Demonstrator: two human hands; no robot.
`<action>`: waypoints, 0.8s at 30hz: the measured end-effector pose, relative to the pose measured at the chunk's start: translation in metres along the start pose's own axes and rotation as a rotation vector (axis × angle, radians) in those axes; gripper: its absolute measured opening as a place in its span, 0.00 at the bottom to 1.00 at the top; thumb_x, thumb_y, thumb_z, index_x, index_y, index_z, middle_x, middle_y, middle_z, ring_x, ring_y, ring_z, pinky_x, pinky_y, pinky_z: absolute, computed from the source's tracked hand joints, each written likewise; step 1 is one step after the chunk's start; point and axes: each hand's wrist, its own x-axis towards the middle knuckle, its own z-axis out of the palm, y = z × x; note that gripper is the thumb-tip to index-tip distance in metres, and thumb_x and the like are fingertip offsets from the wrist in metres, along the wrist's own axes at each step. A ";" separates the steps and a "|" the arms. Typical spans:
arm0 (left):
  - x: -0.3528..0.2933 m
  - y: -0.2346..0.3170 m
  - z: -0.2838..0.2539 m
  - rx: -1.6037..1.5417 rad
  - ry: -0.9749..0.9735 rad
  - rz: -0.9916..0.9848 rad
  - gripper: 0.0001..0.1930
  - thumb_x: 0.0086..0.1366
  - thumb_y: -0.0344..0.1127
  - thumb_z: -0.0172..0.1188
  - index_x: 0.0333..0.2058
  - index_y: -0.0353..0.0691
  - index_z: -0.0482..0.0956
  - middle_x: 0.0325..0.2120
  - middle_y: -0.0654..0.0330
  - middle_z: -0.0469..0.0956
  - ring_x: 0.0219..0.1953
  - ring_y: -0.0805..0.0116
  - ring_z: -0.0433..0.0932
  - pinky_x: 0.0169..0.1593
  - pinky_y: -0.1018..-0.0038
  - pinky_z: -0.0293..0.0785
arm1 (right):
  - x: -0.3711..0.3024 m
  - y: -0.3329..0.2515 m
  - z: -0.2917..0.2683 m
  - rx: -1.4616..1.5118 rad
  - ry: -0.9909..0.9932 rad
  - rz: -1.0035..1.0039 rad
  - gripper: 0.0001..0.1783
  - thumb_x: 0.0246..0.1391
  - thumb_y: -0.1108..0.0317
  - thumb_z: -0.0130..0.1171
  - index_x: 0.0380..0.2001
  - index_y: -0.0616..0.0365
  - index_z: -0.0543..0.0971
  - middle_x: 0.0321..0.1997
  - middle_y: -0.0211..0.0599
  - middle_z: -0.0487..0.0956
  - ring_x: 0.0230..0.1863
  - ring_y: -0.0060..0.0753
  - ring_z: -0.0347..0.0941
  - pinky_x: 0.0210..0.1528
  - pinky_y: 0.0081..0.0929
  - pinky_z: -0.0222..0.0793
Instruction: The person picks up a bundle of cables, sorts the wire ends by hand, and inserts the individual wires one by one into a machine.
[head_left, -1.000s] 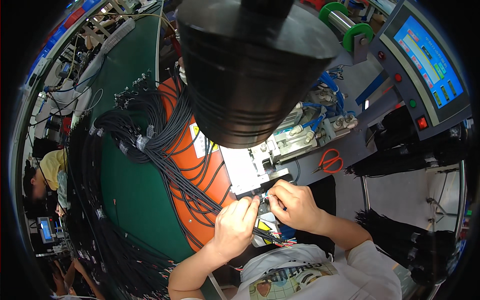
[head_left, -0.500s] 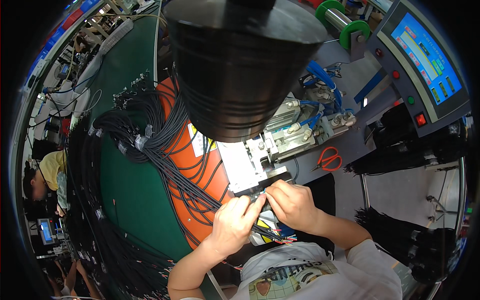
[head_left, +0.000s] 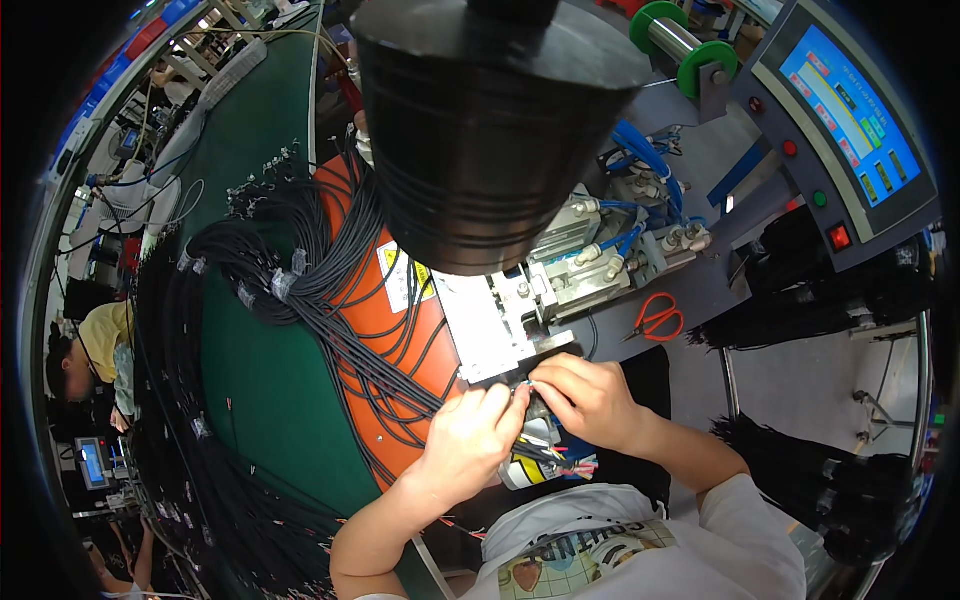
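Far ahead and right of the fingers (head_left: 565,374), green-ended spool (head_left: 683,48) with silvery core; between them, thin coloured wires (head_left: 530,383), pinched in closed tips of left hand (head_left: 467,440) and right hand (head_left: 592,402); to their left, smooth black cables (head_left: 290,285) bundled across orange plate (head_left: 405,458) and green bench (head_left: 262,385); just ahead, metal fixture (head_left: 485,325), partly hidden by black hood (head_left: 490,150); rightward, red scissors (head_left: 647,322)

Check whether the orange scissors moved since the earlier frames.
No: the orange scissors show no shift either way against the green button.

tiny wire tips (head_left: 529,384) unclear, machine (head_left: 592,278) partly hidden by hood (head_left: 490,150)
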 end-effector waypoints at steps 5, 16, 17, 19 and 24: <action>0.000 -0.001 0.000 -0.020 -0.008 -0.095 0.22 0.52 0.31 0.56 0.48 0.39 0.76 0.29 0.60 0.69 0.29 0.65 0.71 0.32 0.70 0.70 | 0.008 0.000 -0.001 0.072 -0.123 0.151 0.04 0.45 0.74 0.62 0.26 0.62 0.78 0.24 0.38 0.78 0.18 0.35 0.74 0.21 0.27 0.69; -0.033 -0.010 0.001 -0.128 0.251 -0.228 0.16 0.45 0.21 0.64 0.37 0.37 0.81 0.23 0.57 0.72 0.23 0.60 0.71 0.25 0.67 0.63 | -0.013 -0.001 -0.010 0.349 0.033 0.456 0.07 0.50 0.76 0.61 0.35 0.61 0.80 0.26 0.32 0.78 0.14 0.14 0.64 0.19 0.17 0.58; -0.036 -0.010 0.005 -0.076 0.267 -0.261 0.15 0.47 0.22 0.65 0.37 0.36 0.81 0.20 0.58 0.71 0.21 0.61 0.71 0.25 0.68 0.63 | -0.012 -0.006 -0.009 0.323 0.059 0.358 0.08 0.50 0.76 0.61 0.36 0.61 0.79 0.26 0.30 0.77 0.14 0.11 0.61 0.18 0.16 0.57; -0.036 -0.012 0.009 -0.029 0.310 -0.300 0.11 0.54 0.30 0.68 0.35 0.33 0.80 0.14 0.61 0.71 0.16 0.64 0.71 0.24 0.71 0.64 | -0.010 -0.015 -0.008 0.454 -0.062 0.296 0.11 0.49 0.78 0.63 0.39 0.62 0.80 0.29 0.29 0.78 0.16 0.09 0.61 0.19 0.13 0.56; -0.029 -0.008 0.001 -0.157 0.280 -0.409 0.10 0.53 0.31 0.68 0.31 0.35 0.77 0.16 0.59 0.76 0.18 0.60 0.75 0.24 0.70 0.67 | 0.003 -0.026 -0.007 0.772 -0.299 0.104 0.18 0.47 0.80 0.63 0.44 0.62 0.79 0.36 0.35 0.78 0.27 0.17 0.71 0.29 0.17 0.68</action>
